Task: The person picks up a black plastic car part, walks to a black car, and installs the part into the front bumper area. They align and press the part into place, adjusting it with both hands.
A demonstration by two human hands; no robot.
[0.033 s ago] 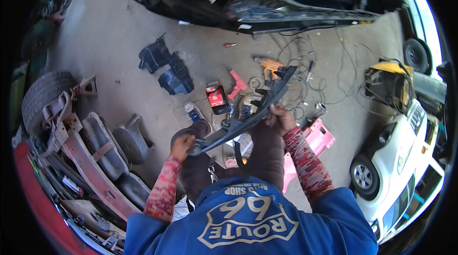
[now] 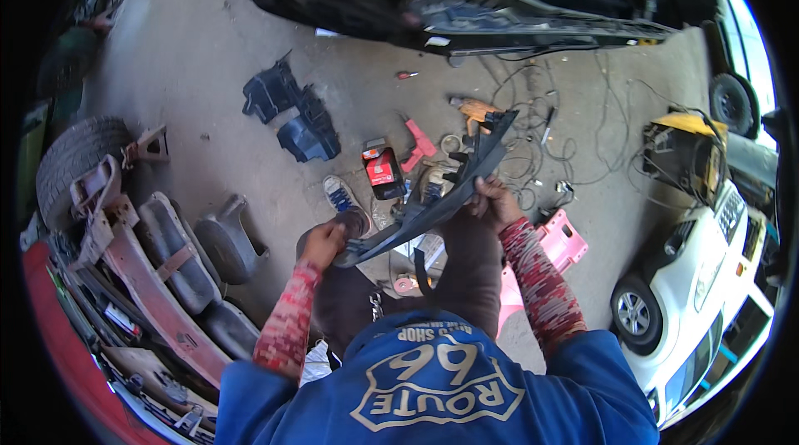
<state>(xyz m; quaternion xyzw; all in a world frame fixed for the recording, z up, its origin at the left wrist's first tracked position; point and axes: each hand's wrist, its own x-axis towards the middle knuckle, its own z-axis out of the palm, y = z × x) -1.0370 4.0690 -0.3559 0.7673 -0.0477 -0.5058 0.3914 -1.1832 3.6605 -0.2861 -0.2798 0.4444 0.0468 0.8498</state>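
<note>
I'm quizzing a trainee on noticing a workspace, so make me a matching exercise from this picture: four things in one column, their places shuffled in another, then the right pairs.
Column one
1. Long black part
2. Pink tool
3. White vehicle
4. Large treaded tire

Column two
A. On the floor, just right of the red box
B. At the picture's left side
C. Between the left hand and right hand, gripped by both
D. At the picture's right side

Pairs: 1-C, 2-A, 3-D, 4-B
</note>
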